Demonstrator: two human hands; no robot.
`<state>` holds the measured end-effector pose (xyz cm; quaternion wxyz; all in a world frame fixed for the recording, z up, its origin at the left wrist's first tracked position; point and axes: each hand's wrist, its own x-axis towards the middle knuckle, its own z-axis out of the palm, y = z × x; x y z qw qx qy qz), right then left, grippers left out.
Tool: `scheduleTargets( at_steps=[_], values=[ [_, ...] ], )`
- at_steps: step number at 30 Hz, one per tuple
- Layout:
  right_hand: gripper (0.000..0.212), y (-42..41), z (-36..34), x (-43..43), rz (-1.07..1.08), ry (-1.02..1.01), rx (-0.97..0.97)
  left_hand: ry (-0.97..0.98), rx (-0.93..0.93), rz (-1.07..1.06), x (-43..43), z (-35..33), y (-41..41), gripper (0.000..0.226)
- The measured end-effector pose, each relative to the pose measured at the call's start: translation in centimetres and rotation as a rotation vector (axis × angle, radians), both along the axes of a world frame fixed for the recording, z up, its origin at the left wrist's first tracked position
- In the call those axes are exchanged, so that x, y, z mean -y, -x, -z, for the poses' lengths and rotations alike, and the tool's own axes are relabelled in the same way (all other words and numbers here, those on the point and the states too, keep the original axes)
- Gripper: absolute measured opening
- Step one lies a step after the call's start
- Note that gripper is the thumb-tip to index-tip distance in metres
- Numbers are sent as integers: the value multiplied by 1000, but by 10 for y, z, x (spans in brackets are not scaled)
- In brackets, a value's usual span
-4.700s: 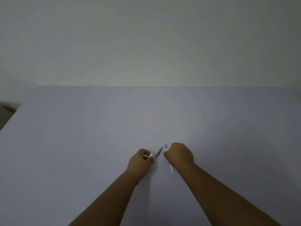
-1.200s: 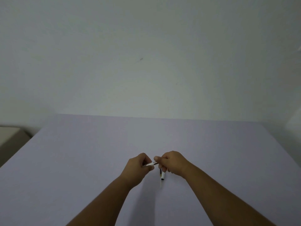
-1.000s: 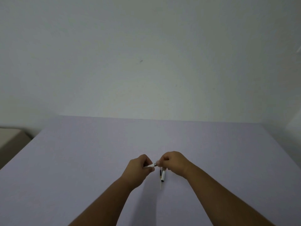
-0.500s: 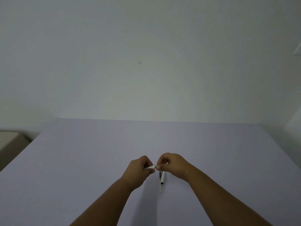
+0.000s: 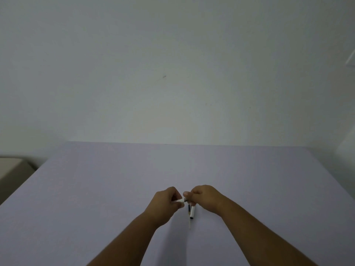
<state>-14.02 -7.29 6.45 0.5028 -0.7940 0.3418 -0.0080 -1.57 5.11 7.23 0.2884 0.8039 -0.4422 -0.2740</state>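
My left hand (image 5: 165,201) grips a short white pen barrel (image 5: 178,201) that points right, a dark metal tip showing at its end. My right hand (image 5: 204,198) meets that tip with pinched fingertips, and a second white pen piece (image 5: 192,212) with a dark end hangs down from under its fingers, over the lilac table (image 5: 96,189). Both hands sit close together, a little above the tabletop near the front middle. What exactly the right fingertips pinch is too small to make out.
A plain pale wall (image 5: 172,73) rises behind the table's far edge. A beige piece of furniture (image 5: 11,169) stands lower, beyond the table's left edge. Something white (image 5: 350,58) shows at the wall's right border.
Earlier the hands were apart, each with a pen part. They have come together, fingertips meeting at the barrel's tip. The view has tilted up and the hands have barely shifted in the last second.
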Motion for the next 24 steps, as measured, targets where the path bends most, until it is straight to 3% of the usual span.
scheduleTargets(
  at_steps=[3, 7, 13, 17, 22, 24],
  values=[
    [14, 3, 3, 1, -12, -10, 31, 7, 7, 6, 1, -1, 0, 25],
    [24, 2, 1, -2, -27, -54, -5, -1, 17, 19, 1, -2, -1, 20],
    [8, 4, -2, -1, -22, -30, 85, 4, 4, 18, -1, -2, -2, 25],
    [27, 3, -2, -2, -29, -43, 20, 12, 2, 15, -2, -1, -1, 26],
    [10, 4, 1, -1, -19, -12, 64, 14, 13, 9, -2, -1, -2, 26],
    [23, 2, 0, -2, -26, -29, 15, 11, 16, 8, -2, 0, -1, 28]
  ],
)
